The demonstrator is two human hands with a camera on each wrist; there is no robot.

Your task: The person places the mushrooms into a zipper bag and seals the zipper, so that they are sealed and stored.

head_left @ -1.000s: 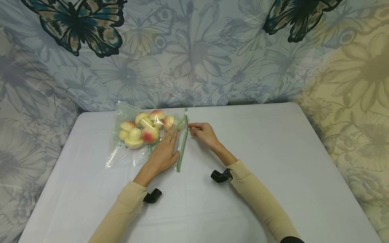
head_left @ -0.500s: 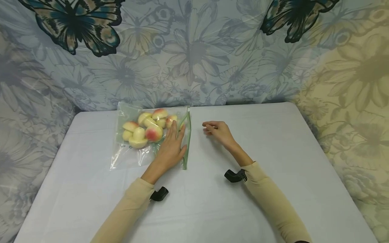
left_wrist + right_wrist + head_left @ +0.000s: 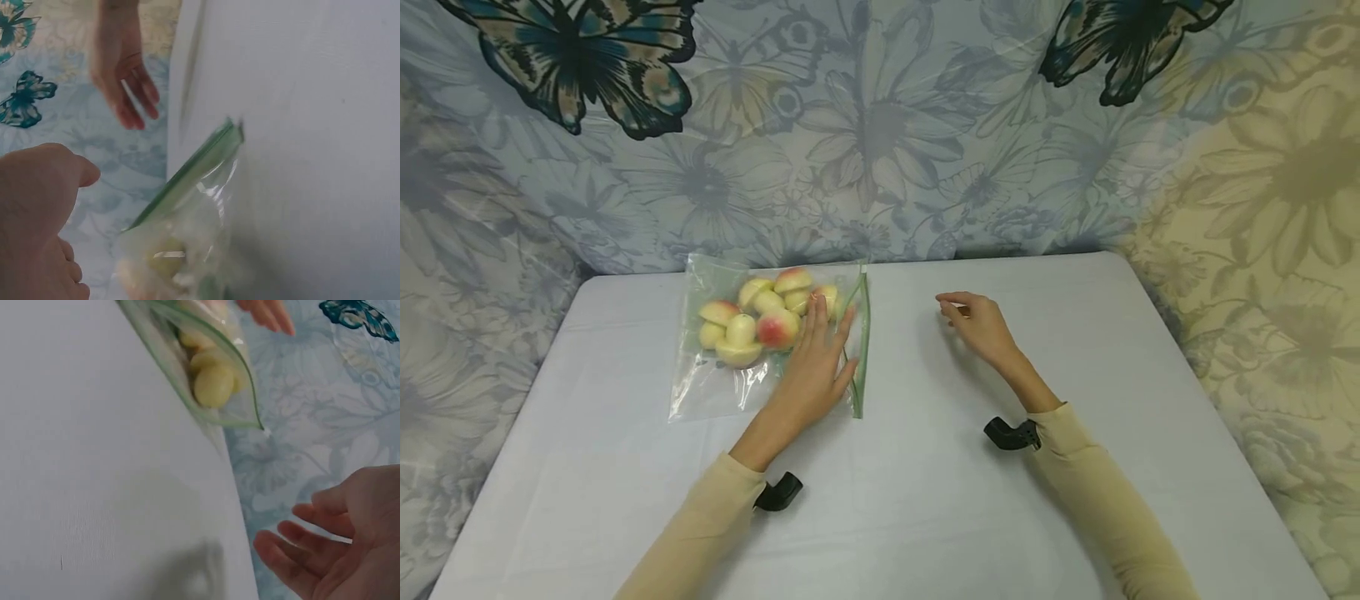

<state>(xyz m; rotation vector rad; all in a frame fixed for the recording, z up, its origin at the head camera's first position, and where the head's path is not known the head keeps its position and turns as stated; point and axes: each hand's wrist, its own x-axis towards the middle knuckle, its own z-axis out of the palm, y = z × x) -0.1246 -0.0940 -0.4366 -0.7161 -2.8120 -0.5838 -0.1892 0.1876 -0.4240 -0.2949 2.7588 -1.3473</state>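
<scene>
A clear zip bag (image 3: 703,392) lies flat on the table, holding several yellow-and-red fruits (image 3: 777,330) that look like peaches. My left hand (image 3: 808,367) is over the bag's right part, fingers straight and spread; whether it presses the bag cannot be made out. The bag's green zip edge (image 3: 862,350) faces right, and in the right wrist view the green-rimmed mouth (image 3: 255,394) gapes, with yellow fruit (image 3: 214,384) inside. To the right of the bag, my right hand (image 3: 983,329) hovers above the table with loosely bent fingers and nothing in them.
The table (image 3: 910,517) has a white cover. Behind it hangs a floral cloth (image 3: 880,167) with dark butterflies (image 3: 583,62). Each wrist wears a black camera, the left camera (image 3: 779,492) and the right camera (image 3: 1011,434).
My right hand has moved away from the zip edge to the right. The bag shifted slightly right, then stayed nearly still, with my left hand remaining over it.
</scene>
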